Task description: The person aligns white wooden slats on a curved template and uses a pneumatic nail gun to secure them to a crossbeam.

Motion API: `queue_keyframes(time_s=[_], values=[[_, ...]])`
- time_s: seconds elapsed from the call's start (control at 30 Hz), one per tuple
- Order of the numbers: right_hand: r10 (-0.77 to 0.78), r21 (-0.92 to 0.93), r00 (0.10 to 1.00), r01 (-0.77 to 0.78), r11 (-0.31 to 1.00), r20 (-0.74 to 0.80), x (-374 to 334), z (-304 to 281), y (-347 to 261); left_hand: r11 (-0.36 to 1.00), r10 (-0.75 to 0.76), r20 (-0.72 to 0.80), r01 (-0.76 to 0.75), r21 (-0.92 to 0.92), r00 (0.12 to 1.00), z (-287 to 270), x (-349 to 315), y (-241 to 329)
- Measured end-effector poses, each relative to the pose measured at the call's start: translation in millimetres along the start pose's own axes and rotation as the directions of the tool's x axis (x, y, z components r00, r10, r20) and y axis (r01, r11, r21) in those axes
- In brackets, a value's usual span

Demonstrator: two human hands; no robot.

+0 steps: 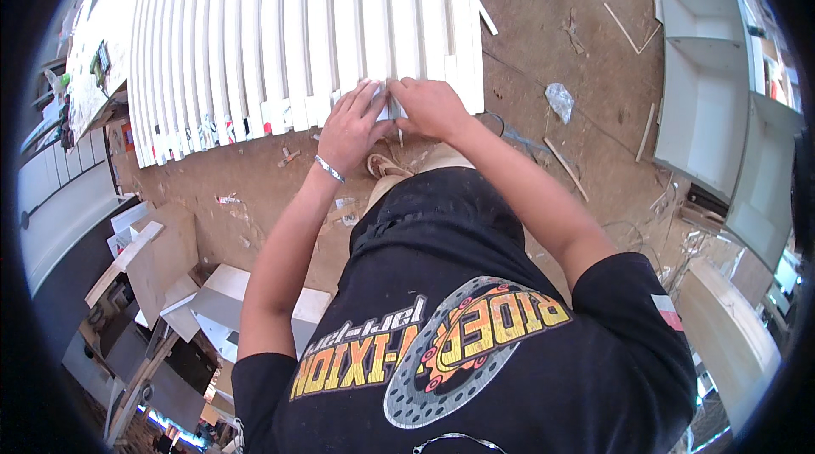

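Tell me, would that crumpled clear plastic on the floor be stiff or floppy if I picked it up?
The clear plastic is probably floppy, since it's crumpled. It looks thin and see-through, so it's likely light.

On my feed I see long white slats [293,30] lying flat, side by side, with narrow grooves between; their near ends step unevenly, some bearing coloured patches.
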State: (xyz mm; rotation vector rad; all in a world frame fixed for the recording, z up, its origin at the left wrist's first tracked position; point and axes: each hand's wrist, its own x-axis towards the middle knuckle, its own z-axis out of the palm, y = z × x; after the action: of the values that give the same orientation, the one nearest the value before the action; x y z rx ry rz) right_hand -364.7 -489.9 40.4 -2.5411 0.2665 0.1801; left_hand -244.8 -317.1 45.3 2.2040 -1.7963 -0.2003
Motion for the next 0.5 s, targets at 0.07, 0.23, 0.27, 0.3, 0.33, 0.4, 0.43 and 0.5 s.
queue_keyframes(time_s=[0.07,0.23,0.27,0.3,0.33,0.4,0.43,0.5], values=[[0.017,-0.014,0.999,-0.017,1.0,0.03,0,-3,-1,1.0,0.0,-0.014,-0.001,-0.007,1.0,4,3,0],[0.023,0.059,0.993,-0.03,0.998,0.119,10,-8,10,1.0,-0.02,-0.049,0.019,-0.014,0.999,9,4,2],[-0.012,0.153,0.977,-0.021,0.988,0.211,18,-26,17,0.999,-0.034,-0.047,0.033,-0.019,0.998,9,3,5],[-0.056,0.245,0.952,-0.021,0.969,0.301,28,-45,24,0.998,-0.064,-0.06,0.063,-0.011,0.996,8,1,7],[-0.021,0.317,0.951,-0.081,0.945,0.307,47,-72,35,0.996,-0.089,-0.072,0.088,-0.006,0.993,8,1,10],[0.126,0.17,0.991,-0.131,0.977,0.04,94,-117,68,0.986,-0.167,-0.088,0.167,-0.01,0.982,10,1,21],[0.209,0.16,0.971,-0.189,0.969,-0.117,119,-140,82,0.979,-0.205,-0.115,0.204,-0.018,0.972,12,0,28],[0.233,0.047,0.893,-0.233,0.971,-0.386,180,-166,130,0.963,-0.271,-0.165,0.269,-0.031,0.948,15,-1,41]])
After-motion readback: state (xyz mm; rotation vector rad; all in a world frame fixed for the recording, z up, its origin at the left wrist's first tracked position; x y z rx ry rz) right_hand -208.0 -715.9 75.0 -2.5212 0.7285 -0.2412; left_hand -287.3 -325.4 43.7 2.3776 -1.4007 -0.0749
